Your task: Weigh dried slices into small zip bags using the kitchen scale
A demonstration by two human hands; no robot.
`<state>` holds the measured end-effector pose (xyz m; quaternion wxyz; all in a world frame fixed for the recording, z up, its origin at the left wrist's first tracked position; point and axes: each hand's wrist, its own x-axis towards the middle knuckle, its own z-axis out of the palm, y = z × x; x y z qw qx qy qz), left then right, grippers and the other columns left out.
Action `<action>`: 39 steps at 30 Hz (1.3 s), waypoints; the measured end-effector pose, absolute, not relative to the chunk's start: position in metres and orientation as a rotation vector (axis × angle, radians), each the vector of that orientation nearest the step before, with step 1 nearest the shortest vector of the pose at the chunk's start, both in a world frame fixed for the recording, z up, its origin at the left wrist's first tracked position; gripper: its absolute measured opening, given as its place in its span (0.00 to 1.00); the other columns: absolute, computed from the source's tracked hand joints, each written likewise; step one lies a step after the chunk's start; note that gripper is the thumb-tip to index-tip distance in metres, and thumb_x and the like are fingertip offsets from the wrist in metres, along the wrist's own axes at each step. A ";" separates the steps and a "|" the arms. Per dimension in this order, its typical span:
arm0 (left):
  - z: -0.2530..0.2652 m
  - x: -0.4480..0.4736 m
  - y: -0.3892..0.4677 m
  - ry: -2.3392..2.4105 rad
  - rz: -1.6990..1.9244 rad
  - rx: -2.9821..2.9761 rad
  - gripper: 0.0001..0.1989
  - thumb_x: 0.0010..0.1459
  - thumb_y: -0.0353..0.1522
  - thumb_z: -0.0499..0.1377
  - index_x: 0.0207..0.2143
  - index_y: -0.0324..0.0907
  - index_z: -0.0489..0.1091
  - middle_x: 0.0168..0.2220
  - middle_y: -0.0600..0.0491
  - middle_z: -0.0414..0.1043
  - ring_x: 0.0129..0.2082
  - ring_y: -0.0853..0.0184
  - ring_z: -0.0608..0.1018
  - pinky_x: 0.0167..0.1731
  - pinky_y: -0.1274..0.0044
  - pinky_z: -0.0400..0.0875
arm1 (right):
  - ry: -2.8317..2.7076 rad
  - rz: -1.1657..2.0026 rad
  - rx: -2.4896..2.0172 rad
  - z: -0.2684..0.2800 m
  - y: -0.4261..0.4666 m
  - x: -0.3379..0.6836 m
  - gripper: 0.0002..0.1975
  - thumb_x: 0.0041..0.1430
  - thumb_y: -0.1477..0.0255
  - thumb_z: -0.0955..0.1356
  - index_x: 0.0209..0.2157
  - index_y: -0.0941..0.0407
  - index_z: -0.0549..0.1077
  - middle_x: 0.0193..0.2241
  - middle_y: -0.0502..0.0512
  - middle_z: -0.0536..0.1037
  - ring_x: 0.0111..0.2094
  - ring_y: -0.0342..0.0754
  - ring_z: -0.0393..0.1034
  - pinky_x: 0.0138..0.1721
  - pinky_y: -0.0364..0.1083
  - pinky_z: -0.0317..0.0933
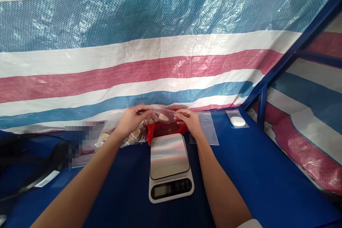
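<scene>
Behind the scale, my left hand (135, 119) and my right hand (188, 120) pinch a clear plastic bag (170, 111) between them, one at each end. Pale, flat slices (162, 117) show through the plastic near my left fingers. Below the bag lies a red bag or wrapper (168, 128), partly covered by my hands. Beside my left wrist rests another clear bag holding several tan slices (135, 135). A kitchen scale (169, 160) with a bare metal plate stands between my forearms, and its display looks blank.
An empty-looking clear zip bag (210, 128) lies right of my right hand. Farther right, a white rounded object (237, 121) sits on a small clear bag. Black straps or cables (34, 160) lie at the left. A striped tarp (160, 64) and a blue frame bar (291, 53) bound the blue table (240, 178).
</scene>
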<state>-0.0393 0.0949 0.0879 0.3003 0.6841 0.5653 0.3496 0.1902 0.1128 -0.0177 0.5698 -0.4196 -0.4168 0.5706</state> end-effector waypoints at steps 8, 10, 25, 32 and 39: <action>0.093 -0.037 0.104 1.579 0.901 1.931 0.16 0.55 0.47 0.61 0.28 0.44 0.78 0.32 0.51 0.81 0.35 0.59 0.80 0.40 0.73 0.74 | -0.969 1.369 -1.008 -0.021 0.115 0.191 0.21 0.44 0.57 0.77 0.37 0.56 0.80 0.32 0.56 0.84 0.34 0.51 0.81 0.32 0.45 0.75; 0.097 -0.035 0.106 1.568 0.891 1.949 0.16 0.55 0.47 0.62 0.29 0.44 0.79 0.33 0.51 0.82 0.36 0.59 0.80 0.40 0.73 0.74 | -0.990 1.377 -1.016 -0.021 0.114 0.193 0.20 0.46 0.57 0.76 0.37 0.56 0.80 0.33 0.56 0.84 0.34 0.50 0.81 0.30 0.45 0.75; 0.104 -0.024 0.120 1.562 0.875 1.990 0.19 0.52 0.49 0.64 0.32 0.44 0.81 0.36 0.51 0.83 0.37 0.58 0.80 0.39 0.73 0.73 | -1.091 1.383 -1.093 -0.021 0.114 0.194 0.14 0.49 0.61 0.76 0.33 0.57 0.80 0.29 0.55 0.83 0.30 0.49 0.79 0.29 0.44 0.76; 0.101 -0.024 0.123 1.558 0.837 1.972 0.18 0.51 0.49 0.64 0.31 0.44 0.81 0.34 0.51 0.83 0.35 0.59 0.80 0.37 0.73 0.74 | -1.179 1.243 -1.194 -0.017 0.112 0.199 0.09 0.52 0.63 0.74 0.30 0.55 0.80 0.29 0.53 0.82 0.31 0.50 0.79 0.30 0.46 0.77; 0.087 -0.034 0.122 1.611 0.779 2.030 0.18 0.51 0.50 0.64 0.32 0.46 0.81 0.35 0.51 0.83 0.35 0.58 0.81 0.36 0.72 0.73 | -1.200 1.204 -1.213 -0.023 0.113 0.201 0.08 0.53 0.64 0.74 0.29 0.54 0.81 0.27 0.54 0.82 0.28 0.51 0.79 0.29 0.47 0.78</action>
